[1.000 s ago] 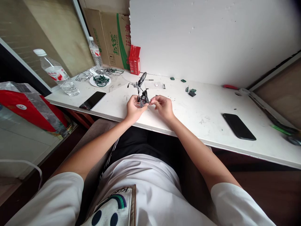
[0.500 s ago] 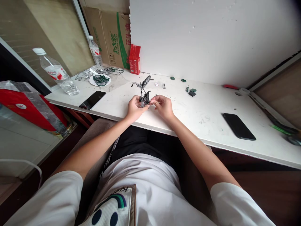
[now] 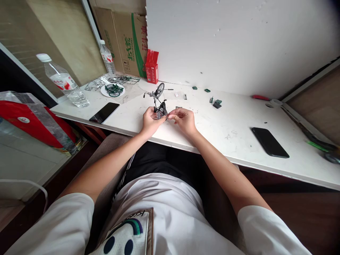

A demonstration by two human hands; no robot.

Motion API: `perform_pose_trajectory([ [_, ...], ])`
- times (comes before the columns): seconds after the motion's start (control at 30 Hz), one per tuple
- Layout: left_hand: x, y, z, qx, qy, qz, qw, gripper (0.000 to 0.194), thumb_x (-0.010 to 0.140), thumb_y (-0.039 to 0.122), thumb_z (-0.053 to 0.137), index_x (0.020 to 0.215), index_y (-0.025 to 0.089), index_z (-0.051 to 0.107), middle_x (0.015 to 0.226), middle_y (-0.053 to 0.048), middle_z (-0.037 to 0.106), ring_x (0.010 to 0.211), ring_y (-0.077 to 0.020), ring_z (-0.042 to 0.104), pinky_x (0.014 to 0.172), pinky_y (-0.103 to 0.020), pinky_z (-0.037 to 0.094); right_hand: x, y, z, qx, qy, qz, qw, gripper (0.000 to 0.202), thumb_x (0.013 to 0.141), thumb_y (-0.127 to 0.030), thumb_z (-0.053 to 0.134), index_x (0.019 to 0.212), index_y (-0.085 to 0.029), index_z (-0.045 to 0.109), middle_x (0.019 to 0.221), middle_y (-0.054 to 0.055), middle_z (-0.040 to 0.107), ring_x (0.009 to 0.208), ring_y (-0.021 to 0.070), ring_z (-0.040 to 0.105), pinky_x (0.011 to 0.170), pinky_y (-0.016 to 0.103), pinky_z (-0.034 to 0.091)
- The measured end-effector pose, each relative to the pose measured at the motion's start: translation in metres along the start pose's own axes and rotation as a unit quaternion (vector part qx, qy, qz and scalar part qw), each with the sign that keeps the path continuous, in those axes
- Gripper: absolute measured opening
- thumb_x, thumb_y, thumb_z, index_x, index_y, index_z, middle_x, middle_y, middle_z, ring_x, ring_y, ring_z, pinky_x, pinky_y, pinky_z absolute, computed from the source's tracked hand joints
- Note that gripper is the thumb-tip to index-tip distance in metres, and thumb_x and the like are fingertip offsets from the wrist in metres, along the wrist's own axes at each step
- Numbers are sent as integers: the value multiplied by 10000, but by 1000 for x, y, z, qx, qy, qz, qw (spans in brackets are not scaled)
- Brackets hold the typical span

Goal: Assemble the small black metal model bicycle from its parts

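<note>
A small black and silver model bicycle [image 3: 160, 105] is in my left hand [image 3: 150, 122], whose fingers and thumb are closed round its rear part just above the tabletop. Its front wheel and handlebar point up and away from me. My right hand [image 3: 183, 119] is closed in a pinch at the right side of the bicycle's rear end. What sits between those fingertips is too small to make out. Just beyond the right hand lies a small dark part [image 3: 179, 107].
Green plastic pieces [image 3: 217, 104] lie to the right at the back. Phones rest on the left [image 3: 104, 112] and right [image 3: 269, 142]. A white plate [image 3: 104, 92] bears a green model bicycle [image 3: 114, 89], near water bottles [image 3: 65, 85] and a red box [image 3: 152, 67].
The bicycle has turned in my left hand, so its front wheel and handlebar have swung to the left. Both hands stay close together in nearly the same place.
</note>
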State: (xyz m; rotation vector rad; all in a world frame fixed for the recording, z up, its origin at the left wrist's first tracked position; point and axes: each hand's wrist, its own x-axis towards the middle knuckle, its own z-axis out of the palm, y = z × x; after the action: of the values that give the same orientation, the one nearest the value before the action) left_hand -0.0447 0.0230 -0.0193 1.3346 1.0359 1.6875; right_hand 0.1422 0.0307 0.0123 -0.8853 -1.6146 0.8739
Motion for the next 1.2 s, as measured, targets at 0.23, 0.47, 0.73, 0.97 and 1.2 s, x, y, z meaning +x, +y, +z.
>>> perform_pose_trajectory([
  [0.23, -5, 6, 2, 41, 41, 48, 997, 512, 719, 285, 967, 1033, 242, 564, 1019, -45, 732, 930, -194, 752, 776, -279, 590, -2, 2, 0, -54, 13, -61, 997, 471, 855, -694, 894, 957, -234, 879, 986, 109, 863, 878, 271, 802, 715, 375, 632],
  [0.47, -8, 11, 4, 51, 42, 53, 996, 479, 729, 268, 946, 1040, 243, 583, 1020, -48, 738, 951, -208, 752, 777, -288, 600, -3, -1, 1, -82, 14, -54, 995, 390, 900, -606, 866, 963, -222, 877, 988, 109, 873, 885, 274, 813, 724, 374, 628],
  [0.73, -8, 6, 3, 63, 38, 67, 995, 448, 746, 248, 925, 1048, 239, 594, 1043, -47, 752, 959, -201, 751, 783, -279, 597, 1, 5, 1, -33, 15, -22, 999, 551, 834, -669, 917, 1121, -205, 843, 999, 115, 871, 924, 280, 841, 730, 365, 656],
  [0.97, -8, 3, 2, 73, 34, 82, 993, 422, 762, 231, 897, 1061, 237, 598, 1049, -41, 759, 952, -191, 761, 772, -263, 597, 1, 8, 1, -10, 14, -42, 999, 551, 806, -699, 935, 1070, -219, 868, 1014, 117, 867, 950, 297, 848, 697, 368, 656],
  [1.2, -8, 3, 1, 87, 34, 81, 992, 442, 767, 240, 921, 1066, 238, 596, 1051, -44, 759, 949, -190, 765, 762, -259, 600, -2, -3, 1, -4, 8, -32, 999, 554, 836, -708, 910, 1085, -215, 874, 940, 101, 862, 838, 263, 822, 623, 346, 635],
])
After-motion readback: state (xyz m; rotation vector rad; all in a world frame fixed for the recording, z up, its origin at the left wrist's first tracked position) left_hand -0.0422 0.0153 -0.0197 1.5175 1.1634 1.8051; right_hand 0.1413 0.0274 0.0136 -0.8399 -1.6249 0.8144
